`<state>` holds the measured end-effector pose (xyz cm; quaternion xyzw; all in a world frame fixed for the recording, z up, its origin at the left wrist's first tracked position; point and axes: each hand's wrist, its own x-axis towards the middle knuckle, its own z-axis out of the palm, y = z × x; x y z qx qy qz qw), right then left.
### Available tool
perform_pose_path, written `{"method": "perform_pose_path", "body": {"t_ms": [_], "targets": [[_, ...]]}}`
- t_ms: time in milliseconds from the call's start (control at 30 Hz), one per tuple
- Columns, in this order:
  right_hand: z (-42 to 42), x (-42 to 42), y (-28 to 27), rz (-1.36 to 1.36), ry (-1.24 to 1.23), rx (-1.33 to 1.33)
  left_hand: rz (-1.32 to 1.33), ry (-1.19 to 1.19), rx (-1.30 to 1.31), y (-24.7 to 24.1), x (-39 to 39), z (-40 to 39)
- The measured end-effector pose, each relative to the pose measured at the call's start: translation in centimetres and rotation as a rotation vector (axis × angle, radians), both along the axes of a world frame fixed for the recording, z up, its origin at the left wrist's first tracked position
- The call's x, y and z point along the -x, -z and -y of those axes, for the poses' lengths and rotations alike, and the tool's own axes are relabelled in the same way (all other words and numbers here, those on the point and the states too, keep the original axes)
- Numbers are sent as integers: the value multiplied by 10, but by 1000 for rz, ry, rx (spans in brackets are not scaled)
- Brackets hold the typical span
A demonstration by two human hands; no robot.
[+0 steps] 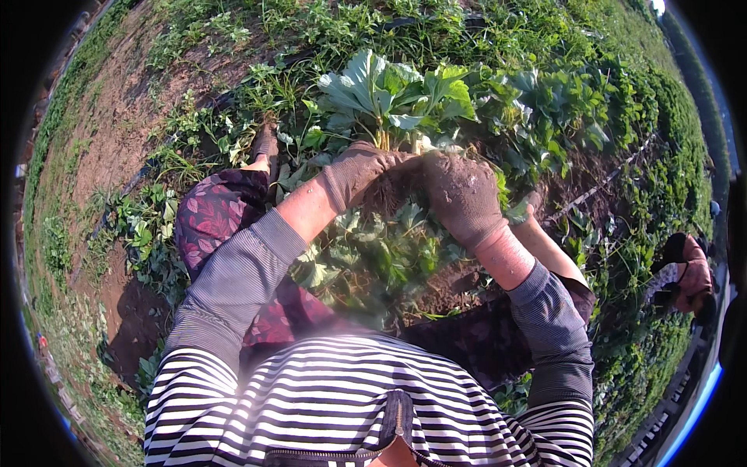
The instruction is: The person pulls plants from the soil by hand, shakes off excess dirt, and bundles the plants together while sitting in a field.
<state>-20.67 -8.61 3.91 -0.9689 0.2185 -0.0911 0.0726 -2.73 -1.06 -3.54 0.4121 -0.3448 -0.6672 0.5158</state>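
Note:
My left hand (365, 172), in a mud-caked knit glove, grips the yellowish stem bases of a leafy green plant (373, 87). Broad lobed leaves fan out above the fist, away from me. Dark, thin roots (382, 195) hang beneath it, between the two hands. Also gloved and muddy, my right hand (464, 195) is closed beside the left, at the base of pale stalks (417, 143) next to the same clump. My fingertips are mostly hidden from above. Under both hands lies a pile of loose leafy plants (373, 251) between my legs.
Dense leafy plants (543, 111) grow ahead and to the right. Thin drip line (607, 175) crosses the soil at right. Bare reddish earth (122, 117) stretches left. Another person (688, 274) bends over the greenery at far right. My feet rest on either side of the pile.

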Motion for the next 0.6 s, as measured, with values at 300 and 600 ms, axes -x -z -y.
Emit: {"method": "perform_pose_path", "body": {"t_ms": [300,600], "targets": [[1,6,2,22,16,-200,-29,123,-235,-22,1,0],[10,8,-4,-137,21,-159,62,101,-71,2,1,-3]]}}
